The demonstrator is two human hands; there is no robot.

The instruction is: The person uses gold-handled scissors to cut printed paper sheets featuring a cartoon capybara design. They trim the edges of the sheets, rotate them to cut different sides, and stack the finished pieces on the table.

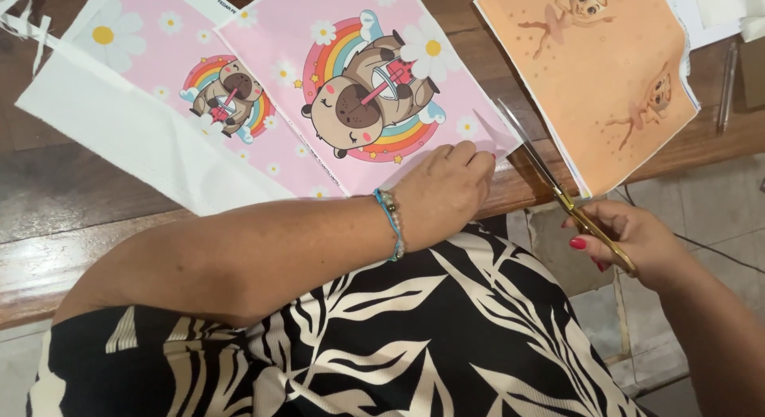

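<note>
A pink printed fabric panel (358, 82) with a brown cartoon animal and a rainbow lies on the wooden table (72, 202). My left hand (446, 190) presses down on the panel's near right corner, fingers pinching its edge. My right hand (629, 238) grips gold-handled scissors (550, 178). Their blades point up and left, with the tips at the panel's right edge, beside my left fingers. A second pink panel (199, 98) with a smaller copy of the same picture lies to the left, partly under the first.
An orange fabric panel (598, 74) with small dancer figures lies at the right, hanging over the table edge. White fabric (119, 134) borders the left panel. A pen-like object (727, 86) rests at the far right. Tiled floor (701, 202) shows beyond the table edge.
</note>
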